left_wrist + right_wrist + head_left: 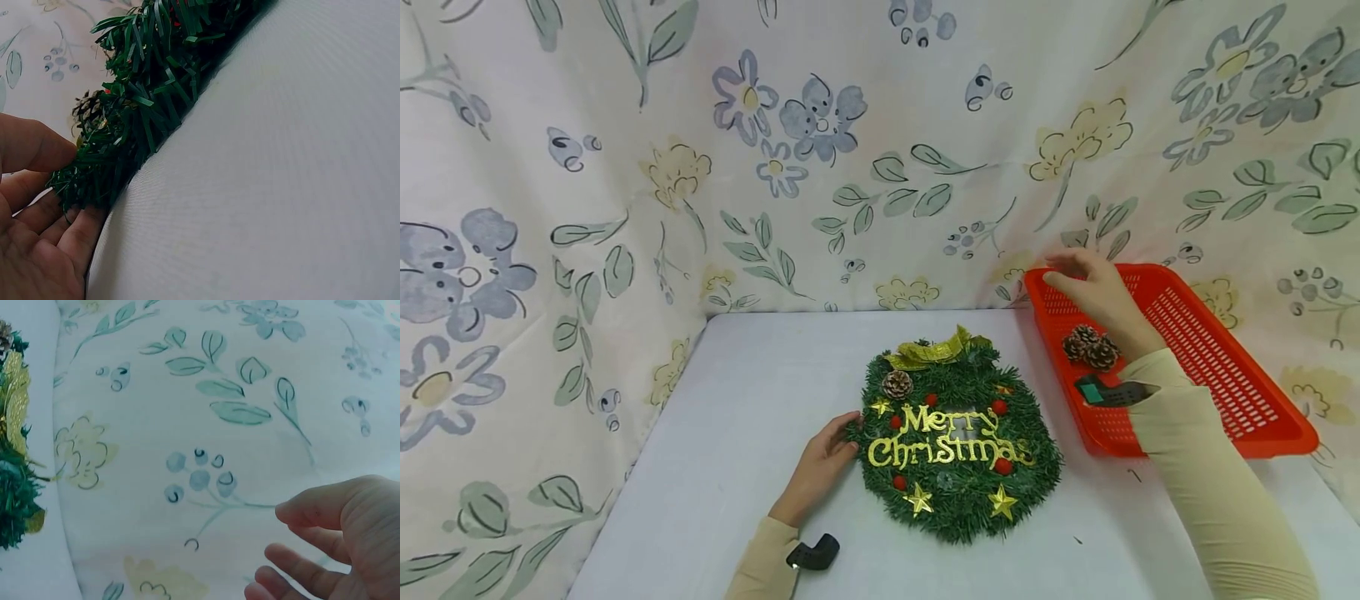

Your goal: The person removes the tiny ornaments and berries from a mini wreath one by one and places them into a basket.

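A green tinsel wreath (962, 517) lies on the white table, bearing gold "Merry Christmas" lettering (951, 450), red balls, gold stars (1002, 502), a pine cone (897, 384) and a gold ribbon (932, 350). My left hand (820, 467) holds its left edge; in the left wrist view the thumb (37, 147) is above the tinsel (125, 150) and the fingers are below it. My right hand (1093, 292) is over the far left part of a red plastic basket (1247, 358). Its fingers are loosely bent with nothing between them, as the right wrist view also shows.
Several pine cones (1090, 348) sit in the basket at its left side, close to my right forearm. A flower-printed curtain (880, 167) hangs behind and to the left of the table (737, 400). Small dark scraps lie near the basket's front.
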{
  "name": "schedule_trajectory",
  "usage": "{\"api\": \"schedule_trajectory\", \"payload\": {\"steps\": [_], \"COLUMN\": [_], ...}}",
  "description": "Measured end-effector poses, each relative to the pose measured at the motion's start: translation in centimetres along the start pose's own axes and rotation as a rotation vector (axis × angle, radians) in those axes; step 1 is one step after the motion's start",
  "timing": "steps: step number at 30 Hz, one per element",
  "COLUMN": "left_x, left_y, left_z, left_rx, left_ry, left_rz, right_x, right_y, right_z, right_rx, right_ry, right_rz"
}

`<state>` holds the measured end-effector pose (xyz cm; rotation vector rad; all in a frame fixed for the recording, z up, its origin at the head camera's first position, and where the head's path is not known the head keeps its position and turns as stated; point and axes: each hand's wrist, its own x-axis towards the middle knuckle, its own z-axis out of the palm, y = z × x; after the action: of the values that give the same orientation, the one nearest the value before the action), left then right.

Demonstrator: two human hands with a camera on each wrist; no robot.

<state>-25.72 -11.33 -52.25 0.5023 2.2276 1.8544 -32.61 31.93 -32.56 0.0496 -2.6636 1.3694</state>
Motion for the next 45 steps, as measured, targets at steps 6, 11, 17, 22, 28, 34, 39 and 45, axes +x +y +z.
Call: {"api": "schedule_trajectory", "payload": {"steps": [6,11,17,22,28,34,39,45], "left_x": [0.0,0.0,0.1,0.0,-0.1,-0.1,0.0,0.0], "left_y": [-0.1,-0.2,-0.1,-0.1,-0.2,0.0,0.0,-0.1], "left_z": [-0.1,-0.1,0.0,-0.1,-0.1,-0.1,-0.1,0.0], "left_rx": [-0.013,-0.010,-0.021,-0.033,-0.037,-0.035,-0.030,-0.030], "left_ry": [-0.009,-0.008,-0.001,0.008,0.022,0.008,0.003,0.001], "left_rz": [-0.002,-0.001,-0.003,0.009,0.009,-0.001,-0.001,0.002], "right_x": [0.1,0.3,0.2,0.1,0.1,-0.2,-0.1,0.1], "right_y": [-1.1,-1.9,-2.8,-3.4,-4.0,-5.0,-5.3,-5.2], "right_z": [1.0,1.8,2.8,3.6,4.6,5.5,6.2,6.8], "right_rx": [0.017,0.013,0.028,0.049,0.097,0.125,0.120,0.111], "right_ry": [-0.008,-0.010,-0.034,-0.055,-0.080,-0.109,-0.129,-0.147], "right_rz": [-0.016,-0.043,-0.059,-0.084,-0.120,-0.161,-0.178,-0.173]}}
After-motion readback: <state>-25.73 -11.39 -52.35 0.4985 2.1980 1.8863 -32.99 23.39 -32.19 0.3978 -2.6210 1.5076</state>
